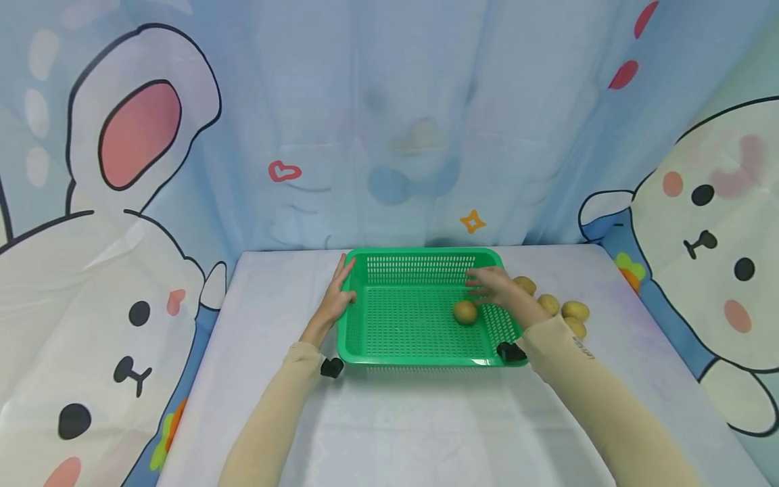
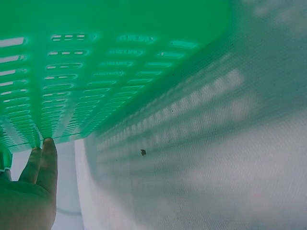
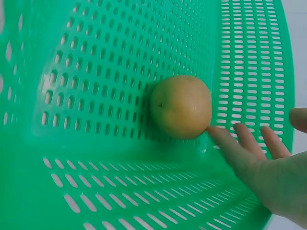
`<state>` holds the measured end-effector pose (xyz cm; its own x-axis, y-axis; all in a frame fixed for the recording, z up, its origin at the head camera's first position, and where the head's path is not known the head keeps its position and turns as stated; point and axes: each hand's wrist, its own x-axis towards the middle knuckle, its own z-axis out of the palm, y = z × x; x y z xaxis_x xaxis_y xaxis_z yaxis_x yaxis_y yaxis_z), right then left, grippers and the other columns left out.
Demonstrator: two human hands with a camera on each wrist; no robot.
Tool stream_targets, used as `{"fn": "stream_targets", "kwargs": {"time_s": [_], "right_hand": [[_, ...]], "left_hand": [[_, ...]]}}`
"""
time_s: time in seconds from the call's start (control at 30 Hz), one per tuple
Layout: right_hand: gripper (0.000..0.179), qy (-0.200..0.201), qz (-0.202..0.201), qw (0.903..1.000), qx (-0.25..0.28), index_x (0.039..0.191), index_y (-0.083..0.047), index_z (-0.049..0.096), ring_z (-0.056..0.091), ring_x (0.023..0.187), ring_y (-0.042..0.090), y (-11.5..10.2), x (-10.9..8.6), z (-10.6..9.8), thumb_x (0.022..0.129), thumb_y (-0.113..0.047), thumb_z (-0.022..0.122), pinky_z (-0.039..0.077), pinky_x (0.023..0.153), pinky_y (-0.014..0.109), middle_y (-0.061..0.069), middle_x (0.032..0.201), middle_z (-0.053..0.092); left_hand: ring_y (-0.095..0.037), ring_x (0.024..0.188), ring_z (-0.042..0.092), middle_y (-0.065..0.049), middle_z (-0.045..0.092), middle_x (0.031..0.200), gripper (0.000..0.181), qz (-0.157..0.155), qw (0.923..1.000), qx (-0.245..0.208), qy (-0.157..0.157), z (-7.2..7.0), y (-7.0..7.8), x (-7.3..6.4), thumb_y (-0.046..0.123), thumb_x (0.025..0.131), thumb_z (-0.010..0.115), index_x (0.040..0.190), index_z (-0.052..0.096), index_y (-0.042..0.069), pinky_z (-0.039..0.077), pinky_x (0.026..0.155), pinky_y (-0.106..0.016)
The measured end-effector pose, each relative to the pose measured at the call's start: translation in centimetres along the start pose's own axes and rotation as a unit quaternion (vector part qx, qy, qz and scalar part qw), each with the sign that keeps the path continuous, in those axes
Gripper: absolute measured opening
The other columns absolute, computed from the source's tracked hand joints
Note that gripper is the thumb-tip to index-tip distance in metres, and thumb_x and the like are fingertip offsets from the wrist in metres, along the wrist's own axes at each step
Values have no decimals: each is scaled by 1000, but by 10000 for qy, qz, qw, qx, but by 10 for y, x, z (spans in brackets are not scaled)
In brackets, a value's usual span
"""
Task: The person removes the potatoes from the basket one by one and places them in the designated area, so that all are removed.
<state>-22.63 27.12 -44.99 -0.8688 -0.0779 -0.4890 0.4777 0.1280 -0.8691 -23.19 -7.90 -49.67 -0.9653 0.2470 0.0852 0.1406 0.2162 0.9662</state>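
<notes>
A green plastic basket point(image 1: 395, 358) with slotted walls stands on the table. My left hand point(image 1: 333, 297) is at its left rim, fingers extended along the outside wall and thumb over the edge. In the left wrist view, straight fingers point(image 2: 47, 165) rest against the slotted outer wall. One round yellow-brown potato point(image 1: 465, 312) lies on the basket floor, toward the right. Over the right side of the basket, my right hand point(image 1: 496, 287) has its fingers spread. The right wrist view shows one fingertip right at the edge of the potato point(image 3: 181, 106), with no fingers wrapped round it.
Several more potatoes point(image 1: 575, 310) lie on the white table point(image 1: 426, 426) just right of the basket, partly behind the right forearm. A printed curtain point(image 1: 365, 122) hangs behind the table, with cartoon-printed cloth at both sides.
</notes>
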Motion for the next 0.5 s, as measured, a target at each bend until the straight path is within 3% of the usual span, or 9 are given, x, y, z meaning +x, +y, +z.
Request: {"fn": "stream_targets", "kwargs": {"time_s": [0.17, 0.33, 0.5], "right_hand": [[57, -41, 34, 9999, 156, 154, 4, 21, 30, 139, 49, -1, 3, 4, 106, -20, 38, 35, 105, 59, 32, 153, 28], [57, -7, 186, 9991, -379, 153, 5, 24, 28, 140, 50, -2, 4, 6, 105, -23, 38, 31, 105, 63, 32, 153, 30], [59, -145, 450, 9961, -749, 152, 5, 26, 26, 140, 51, 1, 6, 8, 104, -25, 40, 32, 103, 66, 33, 152, 30]], "left_hand": [[-27, 150, -7, -4, -4, 166, 94, -91, 9998, -48, -161, -3, 6, -2, -13, 68, 45, 157, 24, 8, 22, 107, -49], [-31, 150, -9, -9, -6, 165, 94, -157, 9993, -135, -300, -5, 14, -4, -15, 68, 46, 157, 22, 4, 19, 110, -52], [-26, 151, -6, -4, -3, 166, 94, -86, 9999, -49, -103, -2, 5, -2, -13, 68, 46, 157, 24, 9, 19, 111, -51]]}}
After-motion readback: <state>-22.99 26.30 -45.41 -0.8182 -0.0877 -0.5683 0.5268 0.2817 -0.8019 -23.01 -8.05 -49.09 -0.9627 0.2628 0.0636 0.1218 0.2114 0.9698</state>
